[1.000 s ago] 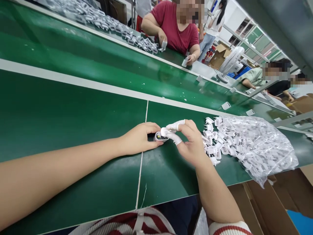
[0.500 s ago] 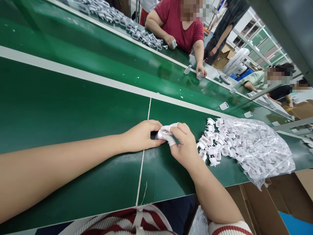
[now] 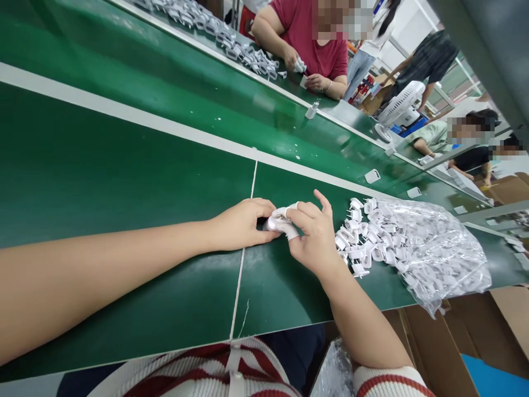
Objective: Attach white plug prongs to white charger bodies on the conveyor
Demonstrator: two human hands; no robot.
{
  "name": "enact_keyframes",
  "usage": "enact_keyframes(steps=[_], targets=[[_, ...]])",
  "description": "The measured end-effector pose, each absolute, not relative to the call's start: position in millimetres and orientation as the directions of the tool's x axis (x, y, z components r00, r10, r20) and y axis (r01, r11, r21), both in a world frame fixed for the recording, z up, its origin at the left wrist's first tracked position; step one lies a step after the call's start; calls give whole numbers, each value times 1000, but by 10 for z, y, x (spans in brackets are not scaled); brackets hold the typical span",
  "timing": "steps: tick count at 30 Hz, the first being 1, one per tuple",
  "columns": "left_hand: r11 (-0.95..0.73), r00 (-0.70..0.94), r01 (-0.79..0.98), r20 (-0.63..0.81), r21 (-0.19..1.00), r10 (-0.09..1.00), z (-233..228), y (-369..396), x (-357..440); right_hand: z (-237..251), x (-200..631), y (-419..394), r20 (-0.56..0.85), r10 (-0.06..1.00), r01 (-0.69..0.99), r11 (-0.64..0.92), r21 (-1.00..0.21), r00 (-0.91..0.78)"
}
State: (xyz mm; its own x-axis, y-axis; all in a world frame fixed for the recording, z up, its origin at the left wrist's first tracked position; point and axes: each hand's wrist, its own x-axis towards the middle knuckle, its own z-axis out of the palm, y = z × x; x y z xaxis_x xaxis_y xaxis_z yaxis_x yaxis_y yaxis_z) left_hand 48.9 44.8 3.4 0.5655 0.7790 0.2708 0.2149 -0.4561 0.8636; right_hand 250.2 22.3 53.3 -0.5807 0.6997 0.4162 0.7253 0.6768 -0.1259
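Observation:
My left hand (image 3: 243,225) rests on the green worktop, its thumb and fingers closed around a small white plastic charger housing (image 3: 271,224). From the other side, my right hand (image 3: 314,242) pinches the same housing with thumb and index finger, both in white finger cots. Its little finger sticks up. The fingers hide most of the housing's shape. Just right of my right hand lies a loose heap of white plug parts (image 3: 366,245) with metal pins. They spill from a clear plastic bag (image 3: 452,256) full of similar parts.
A conveyor belt (image 3: 206,121) runs beyond the white strip, carrying several white housings (image 3: 372,176). Across it, a person in a red shirt (image 3: 308,55) handles white parts beside a long heap (image 3: 248,55). A fan (image 3: 400,105) stands farther right. Cardboard boxes (image 3: 438,342) sit below the table's edge.
My right hand's little finger has lifted, while both hands keep hold of the housing. Housings on the belt have shifted left. The person opposite has drawn a hand back from the belt.

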Motion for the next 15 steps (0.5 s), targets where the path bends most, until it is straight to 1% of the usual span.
enact_keyframes(steps=[4, 7, 8, 10, 12, 13, 14, 15], targets=[[-462, 556, 233, 273, 856, 786, 35, 435, 498, 480, 2510, 208, 428, 723, 732, 657, -182, -543], [-441, 515, 259, 263, 860, 816, 26, 405, 497, 452, 2510, 168, 419, 755, 731, 631, -258, -504], [-436, 504, 259, 264, 862, 822, 26, 387, 497, 451, 2511, 154, 410, 775, 728, 613, -306, -481], [-456, 508, 254, 283, 853, 814, 31, 341, 503, 469, 2529, 145, 375, 816, 691, 574, -440, -440], [-477, 525, 262, 291, 839, 800, 45, 302, 517, 513, 2589, 174, 325, 830, 615, 556, -560, -454], [-467, 521, 276, 278, 840, 807, 53, 300, 524, 541, 2642, 207, 309, 827, 592, 554, -585, -469], [-443, 501, 296, 257, 846, 826, 61, 321, 527, 567, 2709, 249, 305, 829, 595, 552, -584, -470], [-407, 464, 317, 235, 856, 854, 68, 370, 523, 590, 2790, 301, 306, 843, 635, 536, -556, -442]])
